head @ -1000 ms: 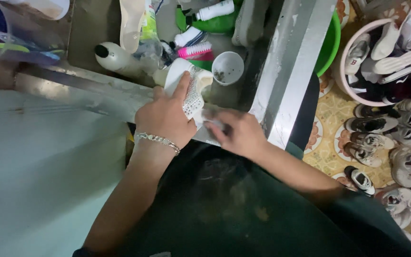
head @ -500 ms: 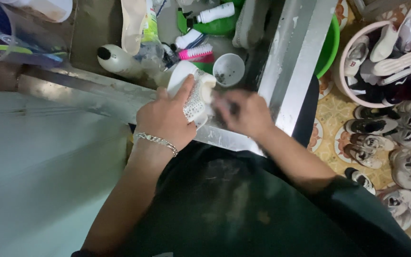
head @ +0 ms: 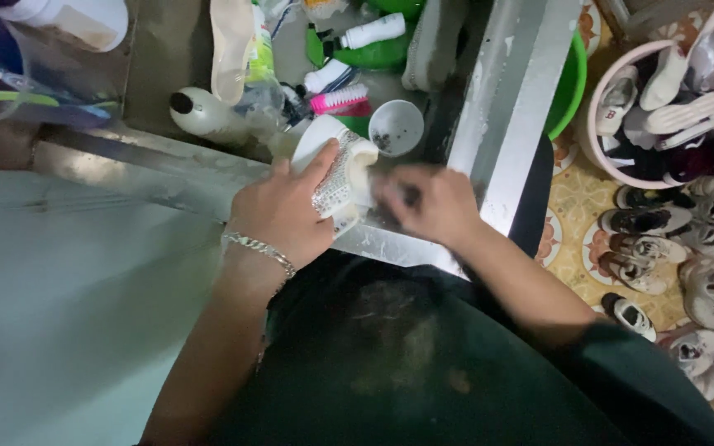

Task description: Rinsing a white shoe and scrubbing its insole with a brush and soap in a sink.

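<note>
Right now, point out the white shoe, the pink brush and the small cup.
white shoe (head: pixel 336 177), head view, on its glittery side panel.
pink brush (head: pixel 339 99), head view, on its bristles.
small cup (head: pixel 396 127), head view, on its inside.

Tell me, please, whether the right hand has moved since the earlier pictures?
Yes. The right hand, blurred, has slid up beside the white shoe, closer to the small round cup.

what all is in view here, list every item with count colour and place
white shoe: 1, white with a glittery side, held over the sink edge
small cup: 1, white, in the sink
brush: 1, pink, in the sink
bottle: 1, white with dark cap, lying in the sink
green basin: 1, right of the sink
pink basket: 1, holding shoes, far right
loose shoes: many, mostly white, on the tiled floor
left hand: grips the white shoe
right hand: blurred, at the shoe
</note>
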